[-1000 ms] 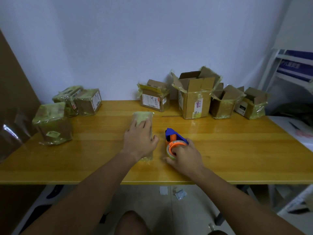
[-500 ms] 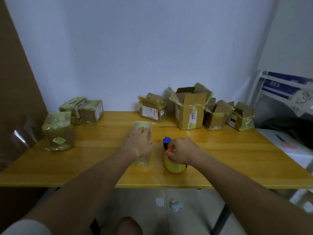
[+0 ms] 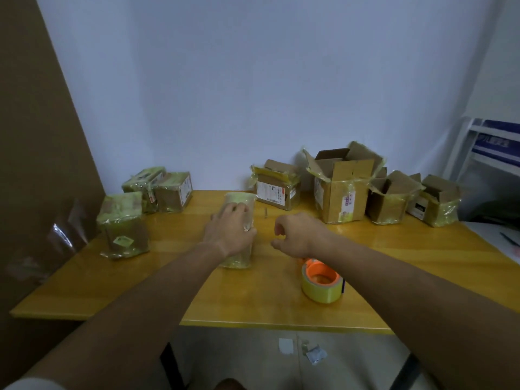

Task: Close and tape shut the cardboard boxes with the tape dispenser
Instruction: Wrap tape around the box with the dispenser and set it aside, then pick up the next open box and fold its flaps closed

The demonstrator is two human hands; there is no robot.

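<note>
Head view: a small box (image 3: 239,229) wrapped all over in yellowish-clear tape lies lengthwise at the middle of the wooden table (image 3: 394,271), its far end pointing at the wall. The left hand (image 3: 229,233) rests on top of it, fingers spread flat along the lid and thumb down the right side, pressing rather than curling round. Just right of the box, apart from it, the right hand (image 3: 301,235) hovers above the tabletop with fingers loosely curled and thumb near the forefinger, nothing visibly between them. The tape dispenser (image 3: 322,282) sits on the table below and right of that hand, untouched: orange plastic hub, fat roll of glossy yellow tape, a dark edge at its right. The tabletop is smooth, varnished, honey-coloured, with soft reflections. Far left, three sealed boxes (image 3: 123,225) stand close together, brown card under crinkled, shiny tape; the nearest bears a small pale label. Along the back wall, four open boxes (image 3: 342,190) in a row, flaps up, edges ragged with old tape, printed shipping labels on the two leftmost; the tallest is second from left. Scraps of paper (image 3: 315,354) lie on the pale floor below the table's front edge.
</note>
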